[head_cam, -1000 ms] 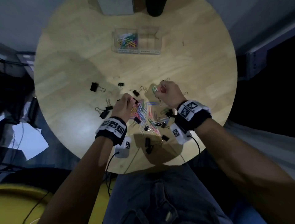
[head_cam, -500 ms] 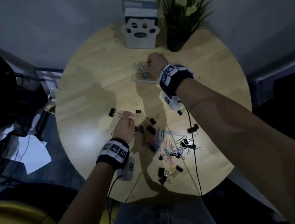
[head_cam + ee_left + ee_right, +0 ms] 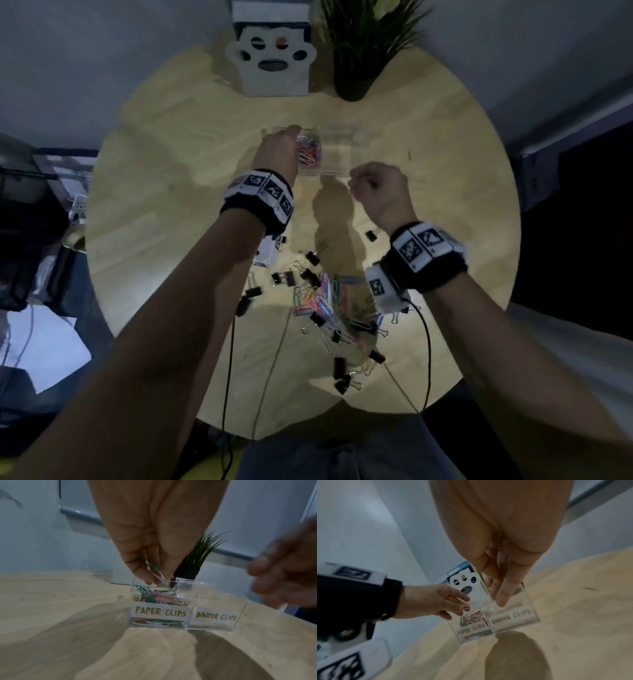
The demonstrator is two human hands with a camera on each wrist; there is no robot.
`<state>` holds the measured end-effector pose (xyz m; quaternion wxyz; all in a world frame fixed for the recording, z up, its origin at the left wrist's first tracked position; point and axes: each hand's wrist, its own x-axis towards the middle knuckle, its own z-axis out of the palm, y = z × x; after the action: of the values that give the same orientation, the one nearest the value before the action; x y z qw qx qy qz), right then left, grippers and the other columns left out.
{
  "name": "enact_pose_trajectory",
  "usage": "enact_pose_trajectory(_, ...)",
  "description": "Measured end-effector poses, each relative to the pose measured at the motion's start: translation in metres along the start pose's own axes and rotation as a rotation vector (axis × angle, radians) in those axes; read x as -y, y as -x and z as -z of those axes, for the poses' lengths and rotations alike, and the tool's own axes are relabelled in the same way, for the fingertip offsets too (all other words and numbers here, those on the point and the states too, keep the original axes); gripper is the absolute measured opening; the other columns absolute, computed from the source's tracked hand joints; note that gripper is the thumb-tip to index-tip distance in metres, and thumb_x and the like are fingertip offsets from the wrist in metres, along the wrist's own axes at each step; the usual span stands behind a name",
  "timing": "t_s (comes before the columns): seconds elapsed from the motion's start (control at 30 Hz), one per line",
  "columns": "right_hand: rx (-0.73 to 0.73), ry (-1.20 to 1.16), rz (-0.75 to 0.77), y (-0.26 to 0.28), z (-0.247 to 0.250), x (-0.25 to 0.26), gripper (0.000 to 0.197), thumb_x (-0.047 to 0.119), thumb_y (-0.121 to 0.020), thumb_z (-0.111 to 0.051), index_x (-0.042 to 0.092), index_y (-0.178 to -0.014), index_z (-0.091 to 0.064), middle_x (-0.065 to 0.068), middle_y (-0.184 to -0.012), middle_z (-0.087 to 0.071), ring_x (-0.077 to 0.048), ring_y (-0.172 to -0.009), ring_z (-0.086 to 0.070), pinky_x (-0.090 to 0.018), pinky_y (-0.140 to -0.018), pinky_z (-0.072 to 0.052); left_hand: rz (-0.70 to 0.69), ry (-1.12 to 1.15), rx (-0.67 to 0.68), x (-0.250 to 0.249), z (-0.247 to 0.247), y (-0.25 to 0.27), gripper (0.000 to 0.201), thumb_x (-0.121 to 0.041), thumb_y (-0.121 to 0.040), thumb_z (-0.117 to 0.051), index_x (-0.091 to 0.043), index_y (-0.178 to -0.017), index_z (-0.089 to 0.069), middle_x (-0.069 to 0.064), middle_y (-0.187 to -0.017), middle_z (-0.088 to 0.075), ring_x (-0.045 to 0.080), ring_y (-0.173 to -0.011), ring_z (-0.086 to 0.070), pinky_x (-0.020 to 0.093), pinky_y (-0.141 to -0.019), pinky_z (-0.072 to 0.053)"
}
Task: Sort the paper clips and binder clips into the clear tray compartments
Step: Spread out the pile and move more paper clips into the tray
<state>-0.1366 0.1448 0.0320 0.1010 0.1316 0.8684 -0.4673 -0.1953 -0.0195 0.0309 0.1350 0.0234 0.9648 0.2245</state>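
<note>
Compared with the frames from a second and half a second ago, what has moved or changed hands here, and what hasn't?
The left hand has left the pile and reached the clear tray, pinching paper clips over the PAPER CLIPS compartment. The right hand, over the tray half a second ago, has drawn back toward the person, nothing visible in it. The tray, the empty BINDER CLIPS compartment and the binder clips on the table look unchanged.

I'm sitting at a round table (image 3: 205, 164) of pale wood grain, in dim light that pools near my side – long shadows fall across the top. At its far edge stand a potted plant (image 3: 356, 51) with thin green blades in a dark pot and a white box (image 3: 270, 65) with paw-shaped cutouts. Behind them runs a plain grey-blue wall (image 3: 102, 51) – the floor to my left lies dark and cluttered
</note>
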Motion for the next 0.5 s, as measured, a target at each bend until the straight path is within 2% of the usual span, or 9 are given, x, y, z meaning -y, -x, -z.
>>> enact_pose_trajectory(0.1,0.022,-0.087,-0.034,0.029,0.000,-0.034,0.020,-0.001,-0.081,-0.049,0.005,-0.087,-0.067,-0.021,-0.082,-0.067,-0.028,-0.077,-0.062,-0.047,-0.077,-0.053,-0.010,0.075,-0.001,0.007,0.000,0.010,0.055,0.009,-0.089,-0.039,-0.010,-0.140,-0.035,0.018,-0.143,-0.041,0.029,-0.130,-0.041,0.033,-0.108,-0.030)
enact_pose_trajectory(0.17,0.031,-0.089,-0.082,0.047,0.001,-0.051,0.021,-0.001,-0.081,-0.048,0.007,-0.084,-0.067,-0.023,-0.081,-0.067,-0.030,-0.077,-0.062,-0.048,-0.076,-0.053,-0.039,0.132,-0.096,0.016,0.001,0.029,0.050,0.009,-0.088,-0.040,-0.009,-0.135,-0.042,0.013,-0.145,-0.039,0.024,-0.133,-0.038,0.027,-0.111,-0.025)
enact_pose_trajectory(0.23,0.071,-0.025,-0.126,0.064,0.002,-0.063,0.016,-0.003,-0.085,-0.052,0.000,-0.090,-0.067,-0.027,-0.091,-0.069,-0.037,-0.085,-0.065,-0.047,-0.084,-0.053,-0.060,0.162,-0.192,0.026,-0.006,0.057,0.037,0.005,-0.086,-0.044,-0.007,-0.119,-0.055,0.014,-0.131,-0.051,0.028,-0.122,-0.047,0.033,-0.106,-0.034)
enact_pose_trajectory(0.27,0.099,0.033,-0.124,0.074,0.001,-0.069,0.016,-0.003,-0.085,-0.053,-0.001,-0.091,-0.067,-0.025,-0.094,-0.070,-0.036,-0.088,-0.066,-0.042,-0.084,-0.054,-0.074,0.174,-0.200,0.030,-0.015,0.074,0.029,0.002,-0.086,-0.046,-0.007,-0.110,-0.059,0.015,-0.121,-0.056,0.031,-0.113,-0.052,0.037,-0.100,-0.040)
enact_pose_trajectory(0.37,0.203,0.244,-0.055,0.104,-0.006,-0.079,0.019,0.001,-0.086,-0.052,0.003,-0.092,-0.069,-0.018,-0.095,-0.073,-0.029,-0.089,-0.068,-0.033,-0.081,-0.055,-0.131,0.155,-0.066,0.034,-0.050,0.135,0.016,-0.006,-0.086,-0.051,-0.010,-0.097,-0.062,0.010,-0.099,-0.063,0.026,-0.093,-0.057,0.039,-0.086,-0.049)
enact_pose_trajectory(0.43,0.266,0.316,-0.021,0.121,-0.014,-0.082,0.018,0.004,-0.086,-0.051,0.005,-0.091,-0.069,-0.016,-0.092,-0.073,-0.029,-0.085,-0.067,-0.029,-0.075,-0.052,-0.150,0.094,0.043,0.032,-0.075,0.171,0.015,-0.011,-0.085,-0.056,-0.012,-0.099,-0.062,0.008,-0.098,-0.063,0.026,-0.095,-0.055,0.038,-0.085,-0.047)
enact_pose_trajectory(0.5,0.312,0.373,0.020,0.134,-0.025,-0.081,0.015,0.009,-0.085,-0.053,0.007,-0.087,-0.067,-0.014,-0.088,-0.072,-0.030,-0.083,-0.067,-0.032,-0.071,-0.053,-0.150,0.048,0.110,0.033,-0.096,0.196,0.022,-0.015,-0.086,-0.058,-0.012,-0.107,-0.061,0.009,-0.107,-0.061,0.029,-0.103,-0.052,0.040,-0.088,-0.044)
